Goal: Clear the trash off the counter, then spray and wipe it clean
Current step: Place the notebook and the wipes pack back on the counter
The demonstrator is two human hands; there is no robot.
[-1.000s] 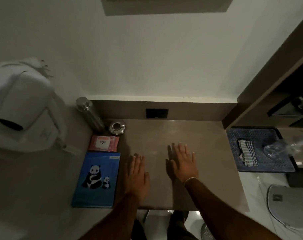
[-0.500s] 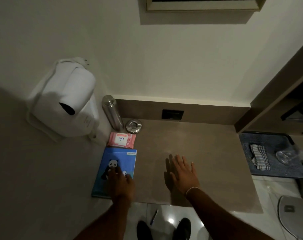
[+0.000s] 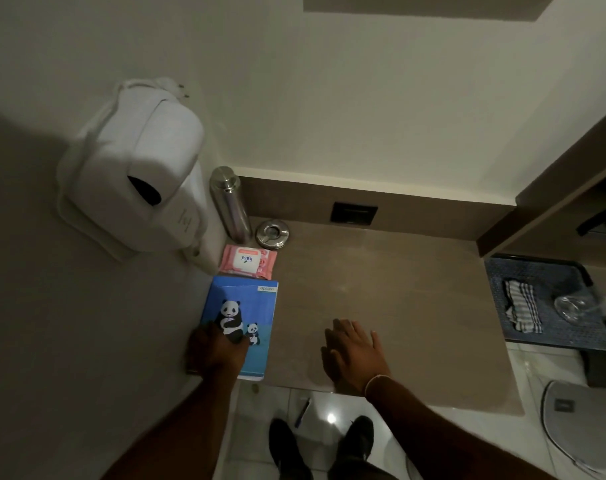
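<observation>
The left hand (image 3: pixel 215 348) lies on the near-left corner of the book (image 3: pixel 241 323), fingers spread over the panda cover; whether the thumb has hooked under the edge is hidden, so it cannot be told if the grip has closed on it or only presses flat. The right hand (image 3: pixel 355 355) rests open and flat on the bare counter (image 3: pixel 381 289), holding nothing.

The book sits at the counter's left edge, its near end just over the front lip. Just beyond it lies the pink wipes pack (image 3: pixel 249 260), touching or nearly so, then the ashtray (image 3: pixel 272 233) and the steel bottle (image 3: pixel 230 204) against the far-left corner. No obvious trash shows on the surface, so the step in hand looks like clearing loose items before spraying.

To do it well, the person should slide the book slightly toward the near edge, letting the overhang free an edge for the thumb, then lift it level rather than dragging it into the wipes. The right hand is free to take the pack next. The striped cloth (image 3: pixel 523 304) waits on the dark tray (image 3: pixel 498 271) at right, beside a clear glass (image 3: pixel 571 304); no spray bottle can be made out.
</observation>
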